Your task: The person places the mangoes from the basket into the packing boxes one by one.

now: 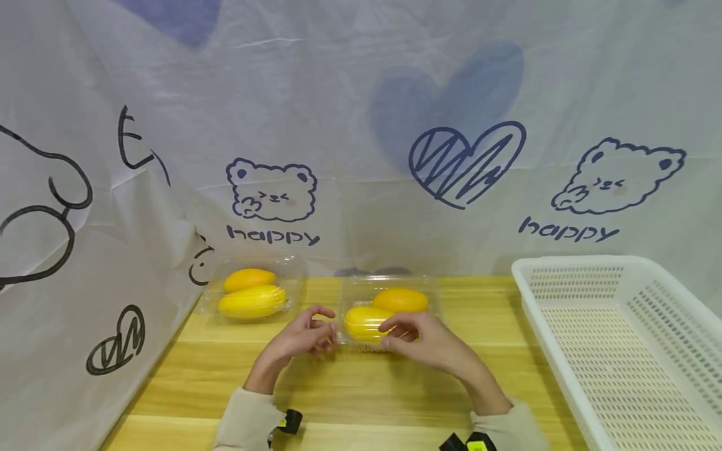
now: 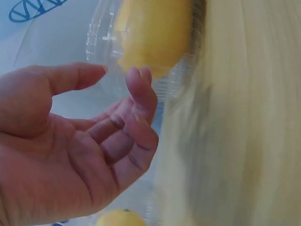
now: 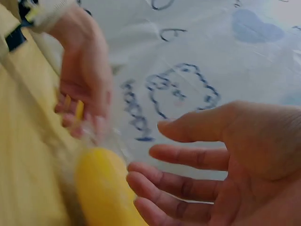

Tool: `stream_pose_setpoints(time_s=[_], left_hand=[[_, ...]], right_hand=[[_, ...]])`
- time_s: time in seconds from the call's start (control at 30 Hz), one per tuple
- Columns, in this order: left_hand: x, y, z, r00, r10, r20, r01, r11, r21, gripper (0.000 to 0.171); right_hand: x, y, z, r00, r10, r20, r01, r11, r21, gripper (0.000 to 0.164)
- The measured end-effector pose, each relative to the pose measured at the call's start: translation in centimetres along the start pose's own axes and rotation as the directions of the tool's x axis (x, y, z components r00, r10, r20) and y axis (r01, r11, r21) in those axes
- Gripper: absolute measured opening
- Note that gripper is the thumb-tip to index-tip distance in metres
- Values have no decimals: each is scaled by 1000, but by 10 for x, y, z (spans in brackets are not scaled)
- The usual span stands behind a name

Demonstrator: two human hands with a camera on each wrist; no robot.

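Note:
A clear plastic box (image 1: 345,294) stands on the table in the middle of the head view. Inside it lie a yellow oval fruit with faint lengthwise lines (image 1: 361,323) and a smooth orange-yellow oval fruit (image 1: 402,300). At the box's left front corner is my left hand (image 1: 301,335), its fingers loosely bent and the thumb apart; in the left wrist view nothing sits between them. My right hand (image 1: 425,338) hovers at the front right of the box, thumb and fingers apart. Whether either hand's fingertips touch the plastic, I cannot tell.
A second clear box (image 1: 296,282) at the back left holds two similar yellow fruits (image 1: 252,302). To the right stands a white perforated plastic basket (image 1: 564,376). A printed cloth (image 1: 350,125) hangs behind and left of the wooden table (image 1: 361,401).

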State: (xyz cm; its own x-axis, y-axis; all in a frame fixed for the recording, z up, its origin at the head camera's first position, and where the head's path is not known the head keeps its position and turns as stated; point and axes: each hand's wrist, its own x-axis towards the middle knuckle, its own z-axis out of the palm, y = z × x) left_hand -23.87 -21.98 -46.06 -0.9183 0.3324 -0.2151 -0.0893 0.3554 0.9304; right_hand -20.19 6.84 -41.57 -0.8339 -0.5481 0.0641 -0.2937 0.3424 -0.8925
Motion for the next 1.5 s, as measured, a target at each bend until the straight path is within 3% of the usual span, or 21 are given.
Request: stream_pose_setpoints(time_s=[0.17, 0.3, 0.53, 0.8, 0.97, 1.2, 1.37, 1.5], left_hand=[[-7, 12, 3, 994, 48, -94, -35, 990, 140, 38], [-13, 23, 7, 978, 108, -177, -61, 966, 251, 30], [-23, 42, 15, 953, 210, -218, -121, 925, 359, 20], [-32, 61, 31, 946, 303, -114, -236, 885, 401, 11], [-33, 64, 41, 948, 311, -74, -260, 885, 387, 11], [-27, 63, 58, 960, 281, 21, -271, 900, 341, 19], [-21, 60, 74, 953, 278, 118, -300, 914, 274, 23], [-18, 57, 87, 950, 252, 184, -279, 949, 143, 27]], right_hand=[[-9, 0, -24, 991, 15, -135, -33, 991, -127, 29], [-14, 4, -37, 972, 4, -234, -47, 984, -175, 25], [-20, 17, -52, 931, 42, -364, -132, 965, -226, 25], [-22, 36, -59, 894, 116, -433, -217, 957, -192, 30], [-23, 44, -59, 896, 180, -405, -260, 954, -151, 34], [-19, 55, -57, 908, 300, -291, -316, 949, -9, 45], [-17, 59, -55, 918, 300, -258, -295, 954, 59, 43], [-17, 61, -55, 921, 296, -251, -285, 955, 82, 41]])
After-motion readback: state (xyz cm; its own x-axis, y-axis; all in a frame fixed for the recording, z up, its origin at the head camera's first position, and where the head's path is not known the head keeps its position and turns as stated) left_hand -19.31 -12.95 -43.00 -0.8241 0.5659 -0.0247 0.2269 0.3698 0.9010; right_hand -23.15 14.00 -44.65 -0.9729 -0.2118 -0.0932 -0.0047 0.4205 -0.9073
